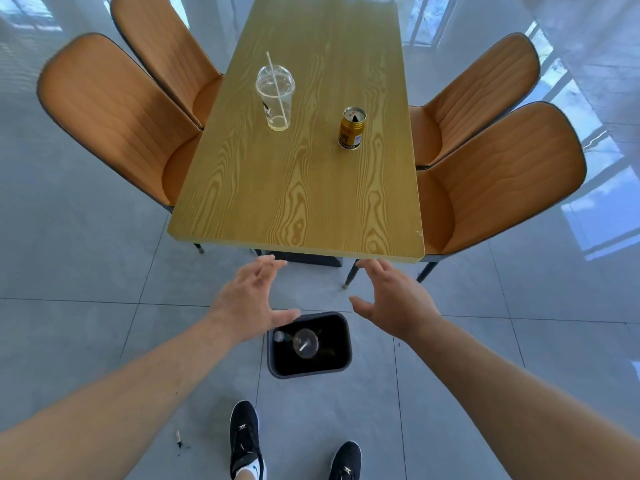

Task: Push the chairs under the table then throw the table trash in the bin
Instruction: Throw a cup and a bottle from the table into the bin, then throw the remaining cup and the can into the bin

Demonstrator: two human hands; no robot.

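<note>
A clear plastic cup [275, 98] with a dome lid and a straw stands on the wooden table [298, 202]. To its right stands a gold drink can [351, 128], opened on top. Two orange chairs flank each long side, near left chair [114, 112] and near right chair [498, 178] with their seats tucked under the table. A black bin [341, 341] sits on the floor in front of the table's near end, with a clear lid and other trash inside. My left hand [249, 301] and my right hand [394, 299] hover above the bin, fingers spread, holding nothing.
The far left chair [166, 46] and far right chair [474, 91] also sit against the table. My two black shoes [246, 441] stand on the grey tiled floor behind the bin. A small scrap of litter [179, 438] lies on the floor at the lower left.
</note>
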